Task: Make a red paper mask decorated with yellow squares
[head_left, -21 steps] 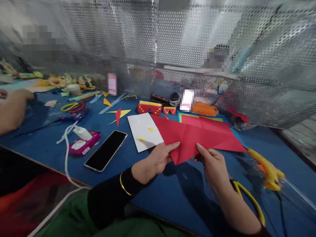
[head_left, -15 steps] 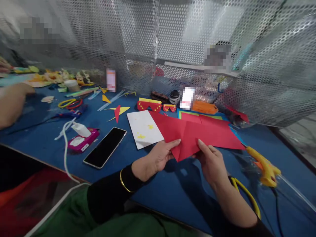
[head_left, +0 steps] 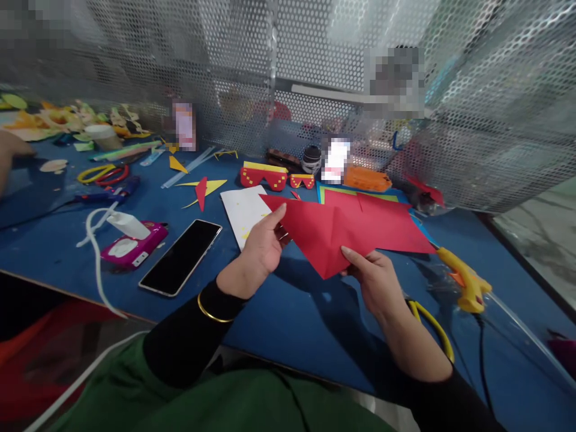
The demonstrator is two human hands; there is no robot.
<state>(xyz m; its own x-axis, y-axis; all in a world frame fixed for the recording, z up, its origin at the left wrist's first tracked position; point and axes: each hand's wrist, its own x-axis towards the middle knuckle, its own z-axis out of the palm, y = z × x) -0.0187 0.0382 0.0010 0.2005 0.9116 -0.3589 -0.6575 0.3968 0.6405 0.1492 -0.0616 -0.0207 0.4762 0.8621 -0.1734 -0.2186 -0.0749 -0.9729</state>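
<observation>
A creased sheet of red paper is held up over the blue table, one corner pointing down towards me. My left hand pinches its upper left edge, thumb in front and fingers partly behind. My right hand grips the lower right edge between thumb and fingers, most of them out of sight. Behind it lies more red paper on a stack of blue and green sheets. A white sheet with yellow bits is partly covered by my left hand and the red paper.
A yellow glue gun and yellow-handled scissors lie to the right. On the left are a black phone, a purple power strip and a blue glue gun. Red paper glasses sit before a perforated metal screen.
My left hand has moved from the paper's lower crease up to its left edge. My right hand has shifted slightly along the lower edge. The whole view has turned a little.
</observation>
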